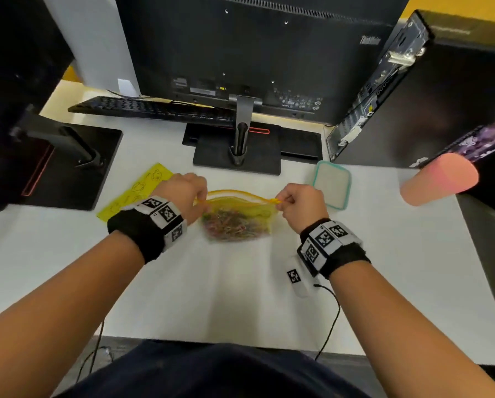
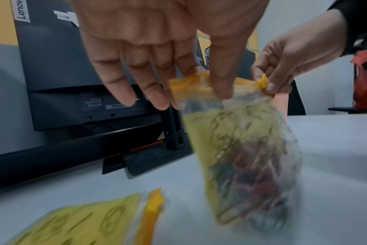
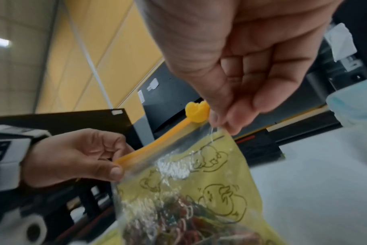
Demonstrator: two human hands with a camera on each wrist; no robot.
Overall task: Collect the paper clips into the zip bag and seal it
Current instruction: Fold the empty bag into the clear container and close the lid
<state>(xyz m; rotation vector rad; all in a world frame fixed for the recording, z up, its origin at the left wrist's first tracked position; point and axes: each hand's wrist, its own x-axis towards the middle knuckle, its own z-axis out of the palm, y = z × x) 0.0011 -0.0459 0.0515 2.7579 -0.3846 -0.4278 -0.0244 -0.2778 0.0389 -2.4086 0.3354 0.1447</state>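
Note:
The zip bag [image 1: 257,214] is clear in front and yellow with duck drawings behind, and hangs upright over the white table. A heap of coloured paper clips [image 1: 232,224] lies in its bottom. My left hand [image 1: 196,201] pinches the left end of the orange zip strip [image 3: 157,144], thumb in front [image 2: 222,86]. My right hand [image 1: 283,203] pinches the right top corner, its fingertips [image 3: 233,127] touching the yellow slider [image 3: 197,111]. In the head view the two sides of the strip bow apart in the middle. The bag [image 2: 241,149] is blurred in the left wrist view.
A second yellow zip bag [image 1: 137,191] lies flat behind my left hand. A teal-rimmed container [image 1: 331,183] and a pink cup [image 1: 438,179] on its side are at the right. Monitor stand [image 1: 237,150], keyboard [image 1: 148,109] and a computer tower [image 1: 413,90] line the back.

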